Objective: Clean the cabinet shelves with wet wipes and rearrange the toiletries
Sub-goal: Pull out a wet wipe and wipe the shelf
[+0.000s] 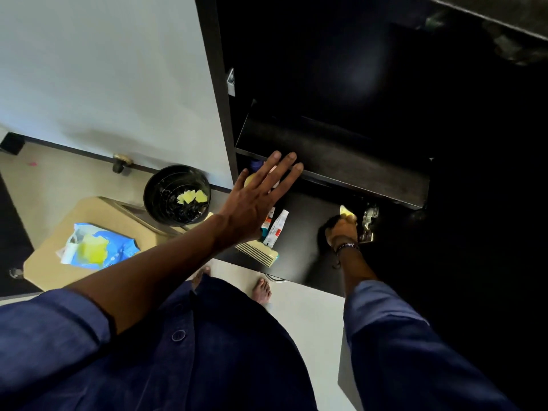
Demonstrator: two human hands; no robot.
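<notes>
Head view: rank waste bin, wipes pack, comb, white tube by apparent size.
1. waste bin and wipes pack: they look about alike, so not ranked.
2. comb, partly behind the left forearm.
3. white tube, narrower than the comb.

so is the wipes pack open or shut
Open: the white flap of the wipes pack is peeled back, and a yellow wipe sticks up out of the opening.

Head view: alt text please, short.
A person's right hand holds a yellow wipe on the black lower shelf of an open cabinet, beside a hinge. The left hand, fingers straight, is spread above tubes and a comb at the shelf's left end. A bin and a wipes pack sit further left.
</notes>
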